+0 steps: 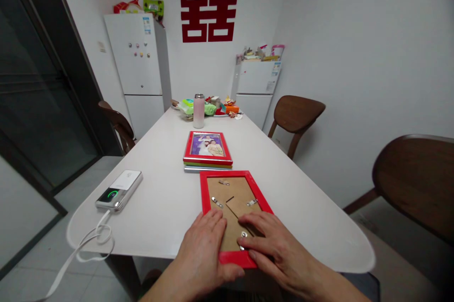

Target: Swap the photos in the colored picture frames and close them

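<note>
A red picture frame lies face down at the near edge of the table, its brown backing board showing with several small metal clips and a dark slit shape. My left hand grips its near left corner, fingers flat over the left rim and thumb along the near rim. My right hand is curled over the near right part. Its index fingertip and thumb are at the near metal clip, partly covering it. Behind, a stack of frames has a red picture frame with a photo on top.
A power bank with a lit display and white cable rests on the left of the white table. Farther back stand a pink bottle and a pile of snack packets. Brown chairs flank the table.
</note>
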`<state>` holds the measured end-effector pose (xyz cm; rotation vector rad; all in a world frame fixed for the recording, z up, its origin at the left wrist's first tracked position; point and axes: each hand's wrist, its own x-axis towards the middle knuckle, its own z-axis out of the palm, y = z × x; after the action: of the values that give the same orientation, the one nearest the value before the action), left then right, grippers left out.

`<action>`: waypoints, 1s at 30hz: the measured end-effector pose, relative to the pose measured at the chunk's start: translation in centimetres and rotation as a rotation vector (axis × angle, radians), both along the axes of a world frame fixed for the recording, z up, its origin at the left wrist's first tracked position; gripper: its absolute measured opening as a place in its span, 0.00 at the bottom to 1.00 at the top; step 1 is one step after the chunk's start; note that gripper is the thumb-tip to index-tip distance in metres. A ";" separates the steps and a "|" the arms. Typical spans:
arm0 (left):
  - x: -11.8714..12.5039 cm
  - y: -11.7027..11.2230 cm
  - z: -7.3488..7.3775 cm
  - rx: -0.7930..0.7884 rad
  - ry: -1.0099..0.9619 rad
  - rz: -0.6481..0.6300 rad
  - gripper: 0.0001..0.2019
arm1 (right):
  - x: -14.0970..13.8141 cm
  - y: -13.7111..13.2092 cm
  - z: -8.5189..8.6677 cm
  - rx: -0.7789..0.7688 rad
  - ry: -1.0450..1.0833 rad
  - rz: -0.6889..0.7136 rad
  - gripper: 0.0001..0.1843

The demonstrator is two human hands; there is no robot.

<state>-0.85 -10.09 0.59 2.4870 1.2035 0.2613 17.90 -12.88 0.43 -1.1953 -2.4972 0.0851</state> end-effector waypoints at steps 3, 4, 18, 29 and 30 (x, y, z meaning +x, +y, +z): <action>0.0 0.1 -0.1 0.000 -0.021 -0.007 0.41 | 0.0 -0.1 0.1 0.001 0.020 0.007 0.14; 0.0 0.1 -0.2 0.000 -0.034 -0.008 0.41 | 0.0 -0.1 0.1 0.003 0.025 0.011 0.14; -0.7 0.3 -0.7 -0.015 -0.116 -0.004 0.41 | -0.1 0.0 0.5 -0.091 0.011 0.073 0.14; -0.9 0.5 -0.9 -0.009 -0.136 -0.036 0.42 | -3.7 6.4 -0.3 -0.085 -0.041 -0.131 0.14; -1.0 0.5 -0.9 -0.009 -0.152 -0.043 0.42 | -4.0 6.7 -0.4 -0.087 -0.085 -0.127 0.12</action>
<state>-1.82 -9.56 -0.30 2.4328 1.0867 0.4239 13.94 -6.19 0.04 -1.4182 -2.5054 0.1131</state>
